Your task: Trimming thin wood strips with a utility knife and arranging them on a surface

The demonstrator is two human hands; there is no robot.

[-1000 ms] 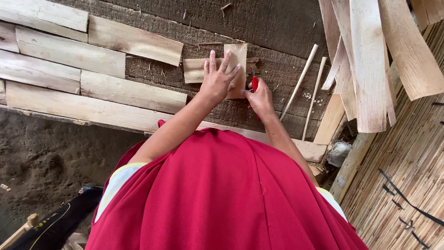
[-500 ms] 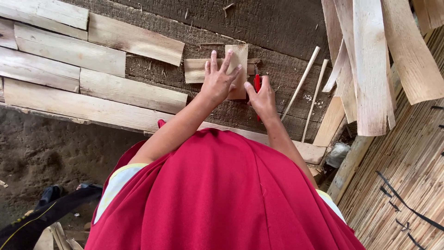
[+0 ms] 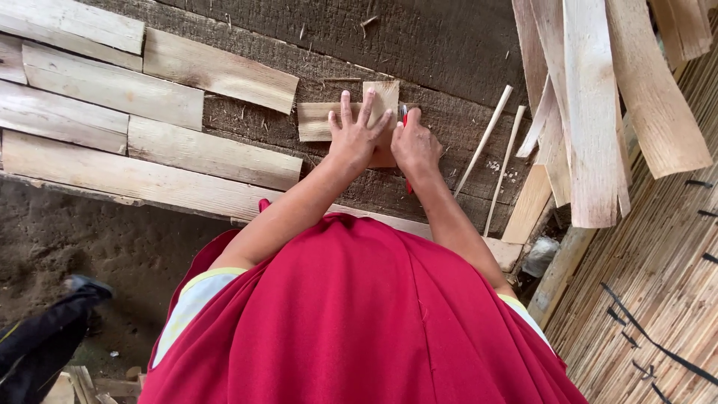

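On the dark bench, left hand (image 3: 357, 136) flat on upright wood piece (image 3: 385, 97), right hand (image 3: 413, 144) gripping red tool (image 3: 404, 114)

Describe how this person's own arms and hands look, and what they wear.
Both arms are bare from the shoulder down; no sleeves, gloves or watch show. The left hand and right hand are uncovered, and no rings can be made out. The person wears a red garment over a pale top with yellow trim at the shoulders.

Right hand (image 3: 416, 144) farther up knife (image 3: 404, 114).
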